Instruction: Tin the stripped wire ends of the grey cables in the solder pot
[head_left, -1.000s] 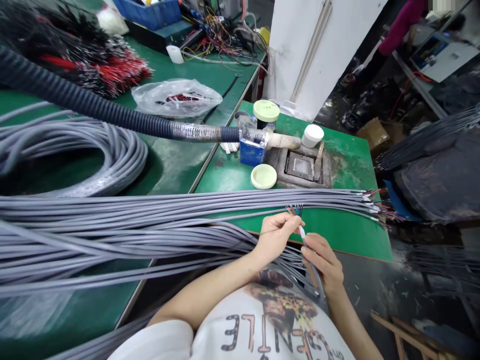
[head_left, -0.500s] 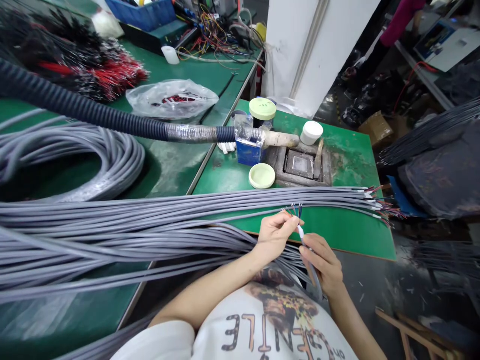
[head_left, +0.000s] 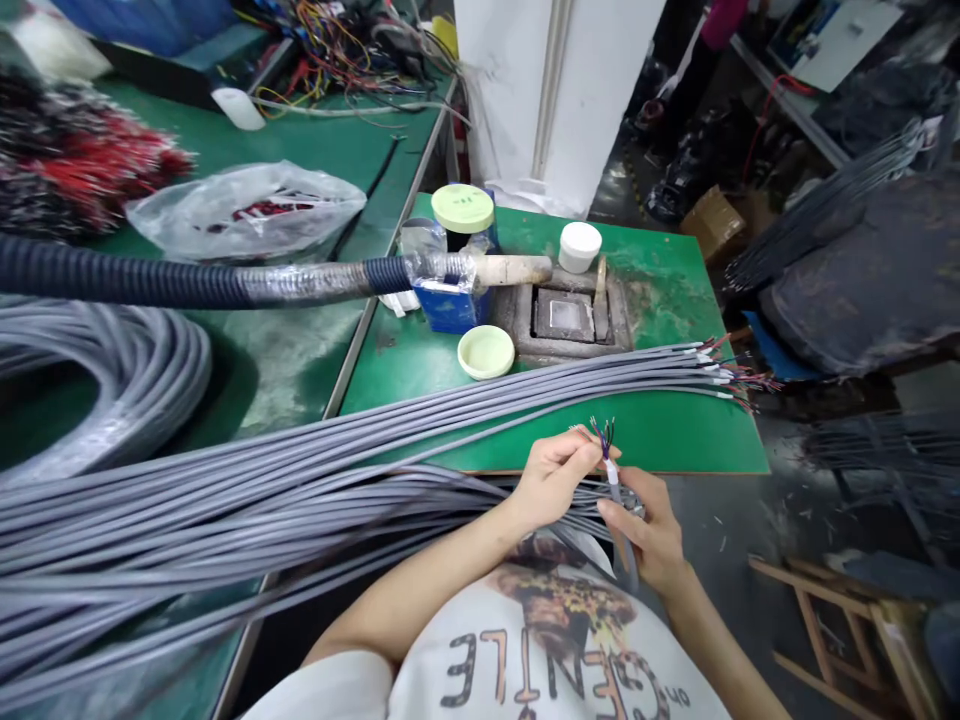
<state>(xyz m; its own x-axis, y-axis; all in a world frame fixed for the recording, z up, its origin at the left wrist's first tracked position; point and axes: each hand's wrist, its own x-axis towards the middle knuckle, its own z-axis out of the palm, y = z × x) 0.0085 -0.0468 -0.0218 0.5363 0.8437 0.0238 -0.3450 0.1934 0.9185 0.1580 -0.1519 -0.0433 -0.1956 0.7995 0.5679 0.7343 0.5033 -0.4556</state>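
In front of my chest I hold the end of a grey cable (head_left: 614, 492). A white band (head_left: 611, 471) wraps it where the jacket stops, and thin coloured wires (head_left: 603, 437) with bare tips fan out above. My left hand (head_left: 556, 474) is closed in a pinch on some of these wires, near the band. Lower down, my right hand (head_left: 651, 530) is closed around the grey jacket, thumb against fingers. Just beyond my hands, a bundle of grey cables (head_left: 517, 392) lies across the green bench, its stripped wire ends at the right.
Behind the bundle stand a soldering pot (head_left: 568, 315), a pale green lid (head_left: 486, 353), a white tub (head_left: 580, 246) and a blue box (head_left: 450, 306). A ribbed hose (head_left: 300, 282) crosses above the bench. Coiled cable (head_left: 165, 370) lies at left; a wooden stool (head_left: 832, 630) is at lower right.
The view has shifted, so the bench items appear farther left. Dark wires now spread more visibly above the white band. Both hands keep their hold on the cable end.
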